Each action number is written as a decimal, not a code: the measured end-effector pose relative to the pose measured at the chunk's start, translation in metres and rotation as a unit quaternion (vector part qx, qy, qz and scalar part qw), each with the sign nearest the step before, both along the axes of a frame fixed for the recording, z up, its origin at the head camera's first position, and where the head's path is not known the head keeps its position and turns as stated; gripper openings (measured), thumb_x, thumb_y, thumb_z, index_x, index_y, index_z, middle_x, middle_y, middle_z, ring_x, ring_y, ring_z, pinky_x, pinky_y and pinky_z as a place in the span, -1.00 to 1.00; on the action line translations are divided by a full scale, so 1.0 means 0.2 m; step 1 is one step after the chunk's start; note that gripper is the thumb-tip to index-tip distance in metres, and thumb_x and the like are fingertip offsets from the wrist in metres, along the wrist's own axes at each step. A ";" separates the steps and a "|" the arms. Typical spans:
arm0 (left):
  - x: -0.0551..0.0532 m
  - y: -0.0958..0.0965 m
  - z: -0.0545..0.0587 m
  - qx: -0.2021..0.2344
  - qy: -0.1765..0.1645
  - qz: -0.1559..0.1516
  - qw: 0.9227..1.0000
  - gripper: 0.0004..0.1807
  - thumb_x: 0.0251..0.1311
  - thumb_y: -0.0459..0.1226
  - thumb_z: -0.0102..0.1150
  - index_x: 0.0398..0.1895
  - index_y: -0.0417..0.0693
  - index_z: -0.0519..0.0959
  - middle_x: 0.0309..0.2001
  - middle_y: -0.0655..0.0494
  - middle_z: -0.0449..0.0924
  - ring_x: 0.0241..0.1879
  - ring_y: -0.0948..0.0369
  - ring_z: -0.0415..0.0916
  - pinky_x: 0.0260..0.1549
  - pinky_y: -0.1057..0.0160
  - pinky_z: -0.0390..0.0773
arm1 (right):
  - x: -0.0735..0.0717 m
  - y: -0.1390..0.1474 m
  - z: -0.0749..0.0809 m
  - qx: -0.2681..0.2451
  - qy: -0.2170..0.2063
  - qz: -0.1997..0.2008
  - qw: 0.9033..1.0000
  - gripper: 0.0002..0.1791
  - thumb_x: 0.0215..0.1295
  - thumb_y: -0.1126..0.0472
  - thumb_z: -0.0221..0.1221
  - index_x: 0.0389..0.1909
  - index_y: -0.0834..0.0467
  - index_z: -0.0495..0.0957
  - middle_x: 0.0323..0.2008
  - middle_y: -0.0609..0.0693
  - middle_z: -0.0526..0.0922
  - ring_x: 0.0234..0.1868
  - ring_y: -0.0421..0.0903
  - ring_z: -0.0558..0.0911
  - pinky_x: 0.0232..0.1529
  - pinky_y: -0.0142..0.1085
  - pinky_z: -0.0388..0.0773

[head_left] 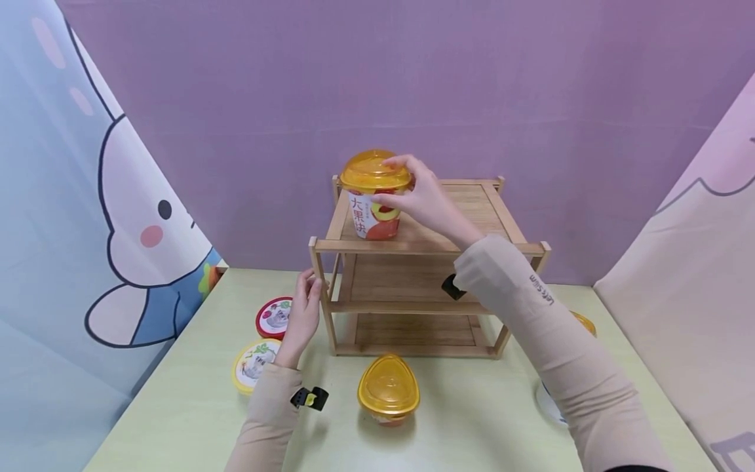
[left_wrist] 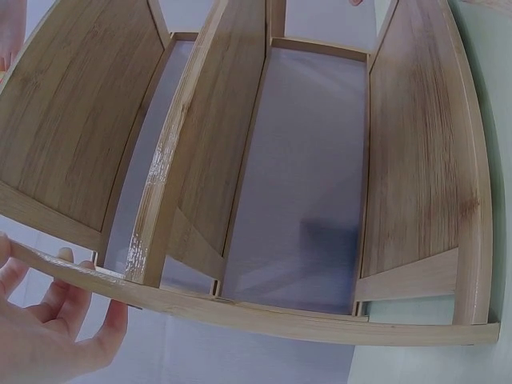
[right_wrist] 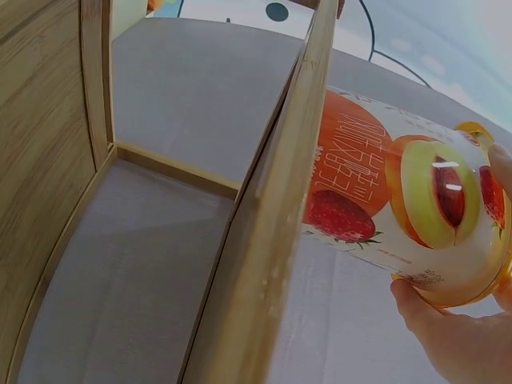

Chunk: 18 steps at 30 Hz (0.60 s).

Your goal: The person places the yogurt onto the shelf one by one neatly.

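My right hand (head_left: 421, 196) holds a fruit yogurt cup (head_left: 377, 226) with a domed orange lid near its top, fingers on the lid and thumb on the side. The cup stands upright at the left of the top shelf, its base at the board. Peach and strawberry pictures show on the cup in the right wrist view. My left hand (head_left: 303, 311) is at the left front post of the three-tier wooden rack (head_left: 407, 246). In the left wrist view, its fingers (left_wrist: 112, 328) curl around that post.
A second orange-lidded cup (head_left: 388, 390) stands on the table before the rack. Red-rimmed (head_left: 274, 318) and yellow-rimmed (head_left: 253, 364) round tubs sit at left. Behind my right forearm, an orange lid (head_left: 584, 322) and a white container (head_left: 550, 405) are partly hidden. A purple curtain (head_left: 413, 85) hangs behind.
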<state>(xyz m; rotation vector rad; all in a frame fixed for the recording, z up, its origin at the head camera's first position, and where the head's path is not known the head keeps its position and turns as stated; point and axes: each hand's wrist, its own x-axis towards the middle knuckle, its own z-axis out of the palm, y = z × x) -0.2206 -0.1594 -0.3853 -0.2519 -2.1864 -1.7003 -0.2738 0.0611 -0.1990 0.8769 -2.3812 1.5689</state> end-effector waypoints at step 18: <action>0.06 0.02 0.08 0.009 -0.010 -0.004 1.000 -0.67 0.34 -0.35 -0.33 0.11 -0.37 0.13 -0.04 -0.41 0.29 0.04 -0.15 0.25 0.07 -0.06 0.19 | 0.11 0.05 -0.03 0.101 0.121 -0.076 0.985 -0.14 0.02 0.06 0.26 0.31 0.06 0.03 0.31 0.06 0.00 0.32 -0.14 -0.05 0.25 -0.11 0.00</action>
